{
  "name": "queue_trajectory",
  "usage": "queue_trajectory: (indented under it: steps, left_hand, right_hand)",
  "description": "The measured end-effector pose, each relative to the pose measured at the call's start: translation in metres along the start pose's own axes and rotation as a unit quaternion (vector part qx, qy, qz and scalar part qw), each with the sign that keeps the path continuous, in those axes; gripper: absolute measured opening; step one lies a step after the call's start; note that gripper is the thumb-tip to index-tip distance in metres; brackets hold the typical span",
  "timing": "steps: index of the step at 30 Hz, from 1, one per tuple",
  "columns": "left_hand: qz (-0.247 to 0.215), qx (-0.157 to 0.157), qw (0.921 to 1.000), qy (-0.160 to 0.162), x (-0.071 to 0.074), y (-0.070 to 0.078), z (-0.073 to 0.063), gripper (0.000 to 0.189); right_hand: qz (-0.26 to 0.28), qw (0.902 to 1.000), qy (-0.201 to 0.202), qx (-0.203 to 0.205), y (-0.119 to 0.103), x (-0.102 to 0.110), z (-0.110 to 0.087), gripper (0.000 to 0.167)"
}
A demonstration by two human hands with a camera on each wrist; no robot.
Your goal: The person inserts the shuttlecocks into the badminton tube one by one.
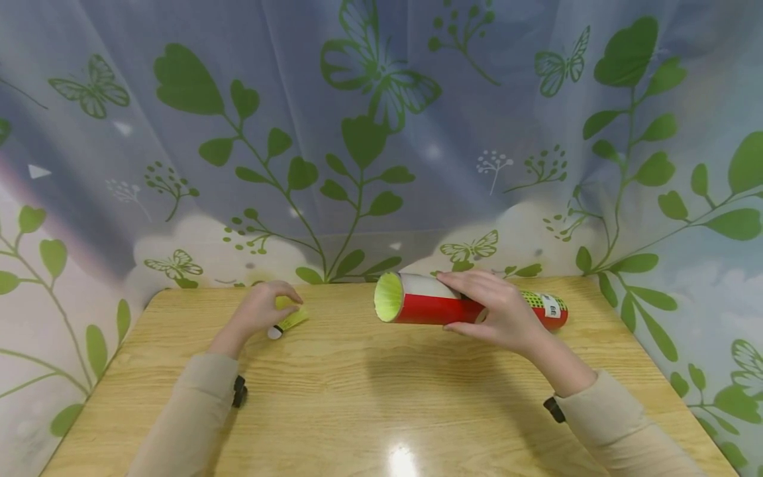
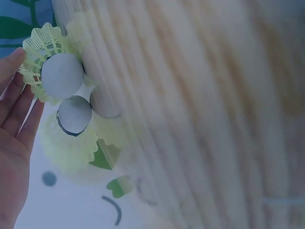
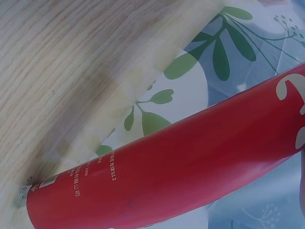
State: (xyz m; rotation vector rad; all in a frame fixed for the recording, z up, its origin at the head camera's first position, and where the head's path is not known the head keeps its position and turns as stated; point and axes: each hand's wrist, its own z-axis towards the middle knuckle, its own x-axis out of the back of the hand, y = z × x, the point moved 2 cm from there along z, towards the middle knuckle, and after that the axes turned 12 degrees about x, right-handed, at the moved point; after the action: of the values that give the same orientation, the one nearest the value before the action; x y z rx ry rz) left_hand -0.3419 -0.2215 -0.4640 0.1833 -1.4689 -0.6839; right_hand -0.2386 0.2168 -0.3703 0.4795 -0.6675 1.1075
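Observation:
Toward the table's back left, my left hand (image 1: 260, 310) pinches a yellow shuttlecock (image 2: 62, 74) by its skirt. A second yellow shuttlecock (image 1: 293, 320) lies just beside it, white cork toward me; its cork (image 2: 75, 114) shows close to the first in the left wrist view. My right hand (image 1: 503, 311) grips a red shuttlecock tube (image 1: 426, 309) round its middle, thumb on the near side. The tube's mouth points left, with a ridged yellow lining like a shuttlecock skirt (image 1: 389, 297) inside. Its far end, with a white label (image 1: 551, 306), is lower, near the tabletop.
The wooden table (image 1: 334, 397) reaches back to a curtain (image 1: 286, 165) printed with green leaves and butterflies, which also hangs at both sides. Dark bands (image 1: 240, 391) show at the sleeve cuffs.

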Motion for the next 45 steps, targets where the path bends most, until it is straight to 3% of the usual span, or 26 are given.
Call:
queue_trajectory:
  steps: [8, 15, 19, 24, 30, 36, 41, 45]
  left_hand:
    - [0.010, -0.015, 0.9998, -0.012, 0.000, 0.004, 0.001, 0.005]
    - [-0.006, -0.010, 0.9999, 0.001, 0.009, 0.014, -0.002, 0.005]
    - [-0.006, 0.002, 0.9996, 0.027, 0.015, 0.020, -0.006, 0.005]
    - [0.006, -0.008, 0.9952, 0.097, 0.019, 0.025, -0.010, 0.007]
    - [0.004, -0.023, 0.9827, 0.184, 0.019, 0.030, -0.016, 0.008]
    - [-0.028, -0.036, 0.9630, 0.265, 0.017, 0.038, -0.020, 0.009]
    - [-0.065, -0.050, 0.9443, 0.318, 0.015, 0.049, -0.022, 0.011]
    - [-0.114, -0.031, 0.9322, 0.342, 0.015, 0.060, -0.025, 0.010]
  right_hand:
    - [0.000, 1.0000, 0.000, 0.004, 0.001, 0.000, 0.001, 0.075]
    - [-0.003, 1.0000, 0.000, 0.006, 0.001, 0.002, 0.001, 0.072]
    - [-0.003, 1.0000, -0.001, 0.003, 0.001, 0.003, 0.002, 0.072]
    - [-0.005, 1.0000, -0.004, -0.003, 0.001, 0.002, 0.002, 0.074]
    - [-0.009, 0.9998, -0.009, -0.013, 0.001, 0.001, 0.002, 0.077]
    - [-0.008, 0.9999, -0.008, -0.013, 0.001, 0.001, 0.001, 0.076]
    - [-0.004, 1.0000, 0.000, -0.002, 0.001, 0.001, 0.001, 0.073]
    - [-0.005, 1.0000, 0.001, 0.001, 0.002, 0.001, 0.003, 0.073]
